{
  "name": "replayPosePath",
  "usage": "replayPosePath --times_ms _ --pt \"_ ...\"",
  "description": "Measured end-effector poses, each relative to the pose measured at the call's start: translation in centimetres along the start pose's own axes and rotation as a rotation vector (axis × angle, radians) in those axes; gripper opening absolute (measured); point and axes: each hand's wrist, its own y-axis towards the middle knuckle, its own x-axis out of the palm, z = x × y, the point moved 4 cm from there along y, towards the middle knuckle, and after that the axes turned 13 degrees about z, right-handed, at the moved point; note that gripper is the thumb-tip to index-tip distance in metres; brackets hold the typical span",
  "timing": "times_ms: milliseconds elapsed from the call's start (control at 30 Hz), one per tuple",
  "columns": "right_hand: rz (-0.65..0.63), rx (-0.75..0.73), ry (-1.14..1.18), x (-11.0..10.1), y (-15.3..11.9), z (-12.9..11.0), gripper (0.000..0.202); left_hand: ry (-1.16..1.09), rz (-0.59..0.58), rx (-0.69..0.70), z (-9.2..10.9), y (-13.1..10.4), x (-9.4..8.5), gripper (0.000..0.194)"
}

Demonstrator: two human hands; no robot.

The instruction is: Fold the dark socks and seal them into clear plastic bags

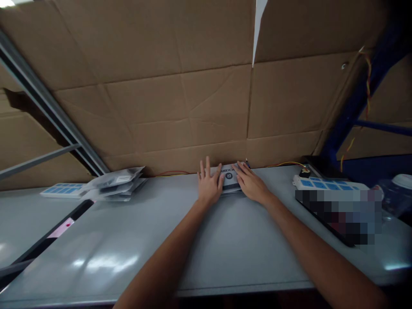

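A flat grey packet with dark printing and a round logo lies at the back of the grey table, close to the cardboard wall. My left hand rests on its left side, fingers spread and pointing away from me. On its right side lies my right hand, with the fingers stretched out across the packet's edge. Both palms face down, and neither hand grips anything. Part of the packet is hidden under my hands.
Several plastic-wrapped packets are stacked at the back left, beside a blue-and-white power strip. Another power strip is at the right, behind a dark-edged, pixelated object. A clear plastic container stands far right. Cardboard lines the back.
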Motion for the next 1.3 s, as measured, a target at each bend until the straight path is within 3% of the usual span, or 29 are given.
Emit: replayPosePath --times_ms 100,500,600,700,767,933,1100,1200,1300 --pt "-0.043 0.053 -0.040 0.5 -0.4 0.0 0.058 0.089 -0.132 0.209 -0.1 0.1 0.5 0.055" --pt "-0.047 0.138 -0.216 0.1 -0.9 -2.3 0.057 0.019 -0.196 0.206 -2.1 -0.3 1.8 0.058" --pt "-0.030 -0.091 -0.255 -0.1 -1.0 -4.8 0.058 -0.011 -0.189 0.215 -2.3 -0.3 1.9 0.058" --pt "-0.117 -0.350 -0.173 0.8 -1.7 -7.1 0.073 -0.046 -0.174 0.217 -2.4 -0.2 1.9 0.055" --pt "-0.139 -0.360 -0.143 1.6 -1.8 -7.2 0.080 -0.054 -0.133 0.191 -2.5 -0.1 1.5 0.054" --pt "-0.131 -0.260 -0.192 2.5 -1.1 -3.8 0.064 0.015 0.041 0.038 -3.4 0.4 -0.6 0.048" --pt "-0.131 -0.207 -0.237 1.9 -0.5 -1.2 0.061 0.119 0.030 -0.013 -3.4 0.4 -1.3 0.034" --pt "-0.085 -0.247 -0.180 0.6 -0.5 -2.4 0.068 0.191 0.003 0.014 -2.7 0.9 -1.9 0.025" --pt "0.046 -0.300 -0.041 -1.5 -0.5 -4.9 0.077 0.309 -0.004 0.028 -3.1 2.4 -4.7 0.022"
